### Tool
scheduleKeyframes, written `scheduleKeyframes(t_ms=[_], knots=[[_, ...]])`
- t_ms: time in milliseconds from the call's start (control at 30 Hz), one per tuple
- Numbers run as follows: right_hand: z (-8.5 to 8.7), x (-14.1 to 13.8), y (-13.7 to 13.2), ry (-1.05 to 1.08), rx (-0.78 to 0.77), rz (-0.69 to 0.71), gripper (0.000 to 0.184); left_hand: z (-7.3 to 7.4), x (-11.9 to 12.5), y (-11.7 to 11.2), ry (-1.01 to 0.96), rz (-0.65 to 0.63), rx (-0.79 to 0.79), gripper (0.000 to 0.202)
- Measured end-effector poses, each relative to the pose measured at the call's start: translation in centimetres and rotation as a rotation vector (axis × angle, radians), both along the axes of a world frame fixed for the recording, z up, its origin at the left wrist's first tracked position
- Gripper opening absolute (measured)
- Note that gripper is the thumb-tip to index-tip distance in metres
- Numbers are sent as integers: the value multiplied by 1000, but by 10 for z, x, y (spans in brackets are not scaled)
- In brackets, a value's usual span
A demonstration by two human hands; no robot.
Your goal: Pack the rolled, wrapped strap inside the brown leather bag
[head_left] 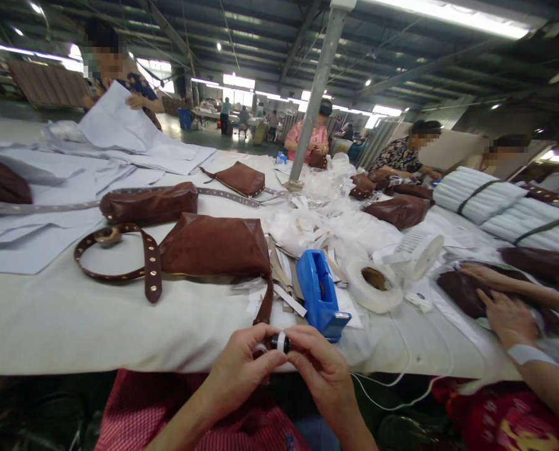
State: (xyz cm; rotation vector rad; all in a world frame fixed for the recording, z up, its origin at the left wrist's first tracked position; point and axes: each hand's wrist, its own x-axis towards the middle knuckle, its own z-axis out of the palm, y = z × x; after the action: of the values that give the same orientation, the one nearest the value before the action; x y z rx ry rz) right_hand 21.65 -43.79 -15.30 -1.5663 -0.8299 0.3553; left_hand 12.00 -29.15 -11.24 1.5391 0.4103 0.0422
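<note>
Both hands meet at the table's front edge. My left hand (244, 363) and my right hand (319, 363) are closed in a pinch on a small, shiny dark piece with a white band (281, 342) around it; its exact kind I cannot make out. Just above my left fingers, a brown strap (264, 304) runs down from a brown leather bag (216, 247) lying on the table. The bag's other strap (151, 266), with metal studs, curls to the left beside a round brownish ring (108, 236). A blue tape dispenser (318, 291) stands just beyond my right hand.
A white tape roll (374, 285) and small white fan (415, 255) are right of the dispenser. Cut strips and clear plastic (326, 181) lie behind. More brown bags (150, 203) and white sheets (14, 247) spread left. At right, a co-worker's hands (509, 313) press a dark bag.
</note>
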Motion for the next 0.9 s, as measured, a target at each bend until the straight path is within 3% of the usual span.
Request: scheduleKeyframes(t_ms=[167,267,367,500,600,700,833,900], knots=[[-5,-9,2,56,10,-28,18,-2,-2,-6,-85,-1,107,32],[-12,-13,0,242,74,19,15,-6,-5,-4,-102,-42,148,33],[-20,-19,-2,449,150,55,24,-11,-9,-2,-88,-67,135,38],[-25,-30,4,764,246,-43,32,-14,-14,-2,-132,-114,232,34],[-27,-39,10,907,248,0,42,-16,-17,-3,-166,-162,271,32],[-27,-47,14,896,211,14,49,-18,-20,-2,-192,-175,256,36],[-28,-57,18,815,201,-43,43,-16,-22,-6,-237,-186,234,36],[-28,-60,20,776,179,-79,43,-16,-22,-12,-235,-130,214,36]])
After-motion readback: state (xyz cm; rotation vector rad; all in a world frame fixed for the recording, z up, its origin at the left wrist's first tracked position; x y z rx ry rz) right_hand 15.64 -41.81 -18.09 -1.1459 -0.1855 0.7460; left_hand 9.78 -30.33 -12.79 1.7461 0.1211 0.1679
